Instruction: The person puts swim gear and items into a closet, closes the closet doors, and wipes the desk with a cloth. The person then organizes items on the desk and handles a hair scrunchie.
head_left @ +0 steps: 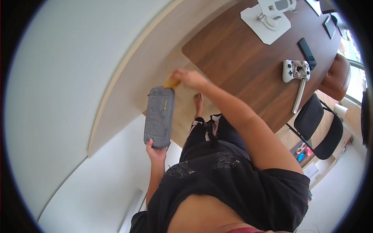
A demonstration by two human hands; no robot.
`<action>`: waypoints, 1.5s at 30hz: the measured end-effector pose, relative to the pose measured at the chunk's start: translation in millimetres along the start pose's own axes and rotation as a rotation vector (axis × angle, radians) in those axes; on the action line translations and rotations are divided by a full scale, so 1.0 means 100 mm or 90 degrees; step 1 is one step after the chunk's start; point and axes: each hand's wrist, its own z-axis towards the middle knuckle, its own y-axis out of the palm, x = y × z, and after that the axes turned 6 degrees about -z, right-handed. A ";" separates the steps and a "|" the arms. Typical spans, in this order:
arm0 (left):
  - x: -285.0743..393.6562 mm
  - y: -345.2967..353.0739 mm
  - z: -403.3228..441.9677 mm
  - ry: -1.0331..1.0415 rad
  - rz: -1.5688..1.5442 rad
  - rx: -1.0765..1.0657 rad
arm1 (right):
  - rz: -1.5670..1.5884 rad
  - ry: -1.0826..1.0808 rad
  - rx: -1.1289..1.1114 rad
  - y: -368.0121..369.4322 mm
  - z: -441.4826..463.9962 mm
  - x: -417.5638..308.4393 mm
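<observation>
A flat grey zip case (158, 116) with a small yellow-green logo is held out over the floor on the left side of the view. My left hand (156, 153) grips its lower end, with the thumb on the front face. Across my body reaches my right arm, and my right hand (188, 79) is closed on a small yellowish-tan thing (171, 82), blurred by motion. This thing is at the top end of the case; whether it touches the fabric I cannot tell.
The brown wooden table (233, 50) holds a white stand (268, 24), a dark phone (307, 53) and a white game controller (289, 71) with a scrunchie (299, 70). A black folding chair (311, 116) and a brown leather chair (337, 77) stand at right. A pale wall is at left.
</observation>
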 end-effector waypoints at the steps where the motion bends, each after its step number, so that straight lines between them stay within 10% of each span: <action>1: 0.03 0.03 0.02 0.008 0.014 0.004 | 0.002 0.004 0.008 0.00 0.01 0.02; 5: 0.08 0.06 0.01 0.021 0.068 -0.029 | -0.109 0.139 0.568 -0.61 -0.03 0.30; 8: 0.14 0.14 0.08 -0.001 0.094 -0.017 | -0.249 0.273 0.528 -0.75 0.00 0.62; 15: -0.02 0.59 0.21 -0.030 0.213 -0.093 | -0.204 0.099 0.411 -0.17 -1.10 0.41; 21: -0.08 1.01 0.38 -0.057 0.293 -0.169 | -0.215 0.565 0.595 0.55 -4.01 0.43; 22: -0.12 1.10 0.38 -0.063 0.311 -0.191 | 0.272 0.648 0.892 0.58 -4.43 0.44; 25: -0.19 1.35 0.45 -0.102 0.317 -0.243 | -0.185 1.285 0.790 0.50 -5.11 0.31; 29: -0.16 1.58 0.45 -0.106 0.317 -0.268 | -0.284 0.643 0.766 0.06 -3.67 0.28; 35: -0.16 1.66 0.40 -0.109 0.314 -0.352 | -0.189 0.313 0.525 -0.04 -1.12 0.31; 45: -0.75 2.21 0.57 -0.139 0.269 -0.402 | -0.414 0.661 0.662 -0.51 -2.77 0.82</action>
